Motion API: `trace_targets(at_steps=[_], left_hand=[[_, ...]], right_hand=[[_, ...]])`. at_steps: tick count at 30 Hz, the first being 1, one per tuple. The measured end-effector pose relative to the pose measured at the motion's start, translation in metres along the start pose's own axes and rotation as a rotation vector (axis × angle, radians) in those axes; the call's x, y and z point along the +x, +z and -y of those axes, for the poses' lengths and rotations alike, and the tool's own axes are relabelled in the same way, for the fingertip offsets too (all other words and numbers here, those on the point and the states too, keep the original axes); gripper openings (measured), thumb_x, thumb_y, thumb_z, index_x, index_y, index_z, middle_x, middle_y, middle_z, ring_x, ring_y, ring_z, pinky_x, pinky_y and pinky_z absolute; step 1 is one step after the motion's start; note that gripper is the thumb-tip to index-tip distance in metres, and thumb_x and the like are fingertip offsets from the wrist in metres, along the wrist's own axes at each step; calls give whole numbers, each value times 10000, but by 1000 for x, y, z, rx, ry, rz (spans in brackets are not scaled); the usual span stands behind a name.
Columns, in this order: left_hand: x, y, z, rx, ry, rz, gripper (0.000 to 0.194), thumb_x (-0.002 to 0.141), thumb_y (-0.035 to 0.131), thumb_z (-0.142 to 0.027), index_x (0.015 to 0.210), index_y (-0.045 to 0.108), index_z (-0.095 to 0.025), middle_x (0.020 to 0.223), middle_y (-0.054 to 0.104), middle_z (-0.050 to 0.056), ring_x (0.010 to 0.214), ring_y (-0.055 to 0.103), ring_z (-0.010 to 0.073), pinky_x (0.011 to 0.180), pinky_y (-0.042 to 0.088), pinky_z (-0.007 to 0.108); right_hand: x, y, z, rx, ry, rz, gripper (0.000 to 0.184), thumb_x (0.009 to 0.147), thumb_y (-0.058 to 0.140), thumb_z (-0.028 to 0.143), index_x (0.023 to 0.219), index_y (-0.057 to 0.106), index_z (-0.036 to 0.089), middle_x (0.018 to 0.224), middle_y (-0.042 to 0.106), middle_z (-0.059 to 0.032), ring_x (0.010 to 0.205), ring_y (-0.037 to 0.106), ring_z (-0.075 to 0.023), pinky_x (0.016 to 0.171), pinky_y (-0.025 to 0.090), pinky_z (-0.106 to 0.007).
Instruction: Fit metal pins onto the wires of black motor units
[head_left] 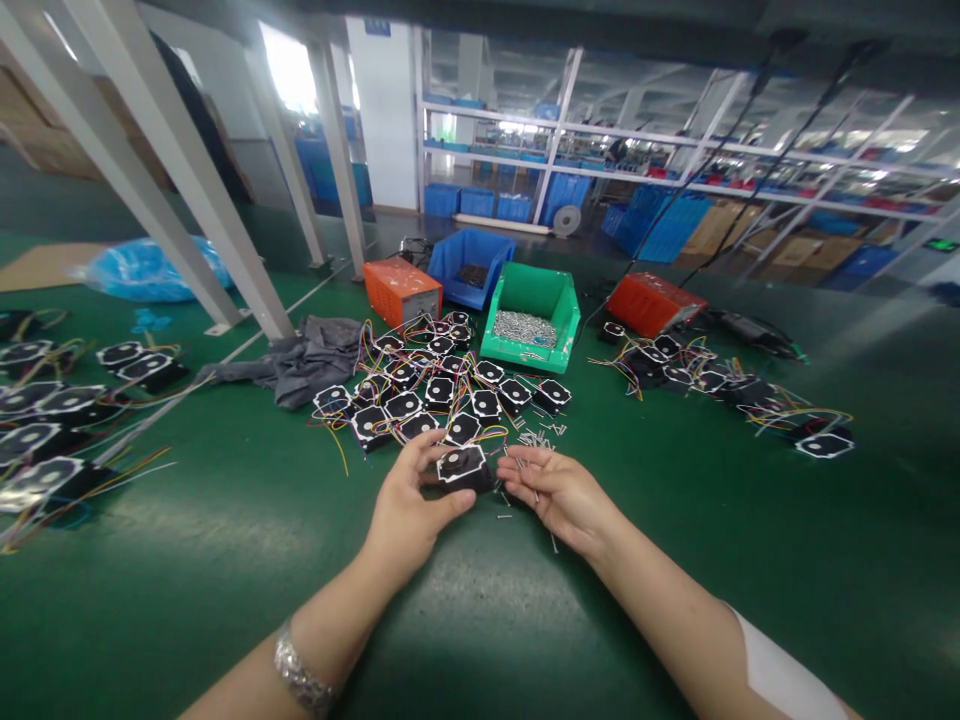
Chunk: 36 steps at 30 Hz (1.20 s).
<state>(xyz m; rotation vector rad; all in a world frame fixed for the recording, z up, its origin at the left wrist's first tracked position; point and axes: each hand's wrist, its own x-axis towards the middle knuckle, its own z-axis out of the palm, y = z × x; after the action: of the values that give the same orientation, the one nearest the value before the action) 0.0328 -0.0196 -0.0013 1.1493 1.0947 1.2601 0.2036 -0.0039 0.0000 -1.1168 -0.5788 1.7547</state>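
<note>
My left hand (420, 500) is closed around a small black motor (463, 468) with a silvery-edged top face, thumb at its front and fingers behind. Coloured wires come off the motor's far side. Just to its right, my right hand (559, 495) is curled with fingertips together, and thin metal screws show among the fingers. Loose screws (536, 440) lie on the green surface beyond this hand, with a few nearer ones beside it. A pile of similar motors (439, 392) with coloured wires spreads out behind the held one.
A green bin (566, 335) of screws and a blue bin (457, 260) stand at the back, between two orange boxes (405, 292). More motors lie at left and right. A grey cloth (319, 360) is left of the pile. Metal posts (180, 170) rise at left.
</note>
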Motion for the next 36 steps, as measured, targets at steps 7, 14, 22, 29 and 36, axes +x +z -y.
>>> trace_targets(at_steps=[7, 14, 22, 29, 36], left_hand=[[-4, 3, -4, 261, 45, -63, 548, 519, 650, -129, 1036, 485, -205, 966, 557, 53, 834, 530, 184, 776, 392, 347], [-2, 8, 3, -79, -129, -19, 501, 547, 650, -185, 1010, 457, -160, 896, 558, 45, 773, 544, 146, 704, 423, 272], [-3, 9, -1, -249, -248, -16, 411, 477, 678, -127, 859, 525, -132, 770, 599, 15, 685, 532, 123, 665, 397, 240], [-4, 13, -2, -310, -220, -40, 445, 442, 652, -28, 830, 488, -172, 684, 575, -38, 629, 505, 94, 625, 379, 213], [5, 13, 3, -696, -367, 42, 380, 462, 661, -102, 789, 478, -166, 770, 589, 31, 643, 577, 166, 581, 435, 302]], right_hand=[[-1, -1, -4, -67, -31, 17, 165, 620, 623, 104, 730, 502, 124, 633, 623, -32, 457, 548, -75, 376, 405, -133], [-2, 2, -6, -72, -15, 19, 116, 644, 597, 93, 754, 561, 95, 566, 568, 4, 421, 483, -33, 381, 388, -115], [-5, 4, -7, -166, -54, 69, 232, 643, 625, 197, 784, 447, 149, 699, 628, -45, 541, 590, -112, 452, 457, -189], [-7, 7, -7, -338, -86, 66, 253, 667, 581, 350, 657, 433, 145, 466, 512, 42, 270, 306, -9, 256, 170, -110], [1, 5, -8, -254, -11, -9, 385, 554, 667, 284, 870, 498, 145, 579, 556, -3, 385, 434, -54, 335, 343, -143]])
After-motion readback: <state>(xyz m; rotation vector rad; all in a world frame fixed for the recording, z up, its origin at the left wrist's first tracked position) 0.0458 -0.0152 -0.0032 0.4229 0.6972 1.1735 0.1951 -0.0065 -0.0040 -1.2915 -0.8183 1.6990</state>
